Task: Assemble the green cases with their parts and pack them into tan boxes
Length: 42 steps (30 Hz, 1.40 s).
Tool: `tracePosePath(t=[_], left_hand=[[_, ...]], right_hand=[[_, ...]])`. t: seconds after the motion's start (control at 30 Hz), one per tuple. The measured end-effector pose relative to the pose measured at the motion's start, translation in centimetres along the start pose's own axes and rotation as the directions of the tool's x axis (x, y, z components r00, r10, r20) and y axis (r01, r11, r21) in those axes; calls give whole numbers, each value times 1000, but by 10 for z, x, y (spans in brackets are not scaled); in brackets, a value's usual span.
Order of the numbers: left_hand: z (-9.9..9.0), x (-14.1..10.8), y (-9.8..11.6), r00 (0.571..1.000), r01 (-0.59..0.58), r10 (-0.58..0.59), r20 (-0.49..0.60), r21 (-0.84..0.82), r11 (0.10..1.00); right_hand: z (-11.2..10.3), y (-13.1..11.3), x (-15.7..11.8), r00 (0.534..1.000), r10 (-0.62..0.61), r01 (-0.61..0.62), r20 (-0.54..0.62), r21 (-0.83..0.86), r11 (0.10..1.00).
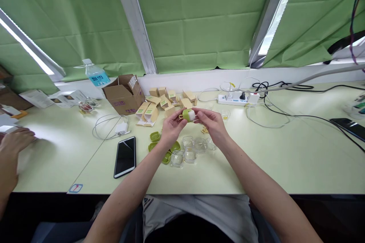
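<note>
A green-and-white piece (188,115) sits at the center of the frame, pinched in the nearly closed fingers of the left hand (172,126), while the right hand (212,123), thumb and fingers drawn together, touches its white end. Below lie green cups (154,136) and clear cups (190,155); above, yellow boxes (151,113), with a brown carton (123,102) farther left.

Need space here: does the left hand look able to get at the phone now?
Probably yes: nothing lies on the phone, just outside the left forearm. But the left hand would likely need to release the green-and-white piece first.
</note>
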<state>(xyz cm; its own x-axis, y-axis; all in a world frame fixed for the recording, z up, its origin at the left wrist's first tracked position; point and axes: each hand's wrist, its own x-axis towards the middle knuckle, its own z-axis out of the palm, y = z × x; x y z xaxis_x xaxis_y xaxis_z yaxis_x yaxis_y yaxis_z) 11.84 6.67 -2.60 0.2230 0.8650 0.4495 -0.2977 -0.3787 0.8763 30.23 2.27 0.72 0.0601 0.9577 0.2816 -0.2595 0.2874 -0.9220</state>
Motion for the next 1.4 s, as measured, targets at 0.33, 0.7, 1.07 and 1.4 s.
tracePosePath(t=[0.33,0.7,1.07,1.4], left_hand=[[-19,14,-16,985,48,-96,-141,-310,949],[-24,15,-16,977,97,-161,-137,-389,916],[-12,10,-9,987,45,-93,-133,-326,944],[-14,8,-12,989,-10,-14,-147,-158,987]], right_hand=[[-65,-23,17,999,-5,39,41,-900,434],[-82,-29,-20,840,388,299,379,-920,252],[-53,-23,20,944,-9,148,331,-398,905],[-17,45,28,995,-15,30,101,-151,988]])
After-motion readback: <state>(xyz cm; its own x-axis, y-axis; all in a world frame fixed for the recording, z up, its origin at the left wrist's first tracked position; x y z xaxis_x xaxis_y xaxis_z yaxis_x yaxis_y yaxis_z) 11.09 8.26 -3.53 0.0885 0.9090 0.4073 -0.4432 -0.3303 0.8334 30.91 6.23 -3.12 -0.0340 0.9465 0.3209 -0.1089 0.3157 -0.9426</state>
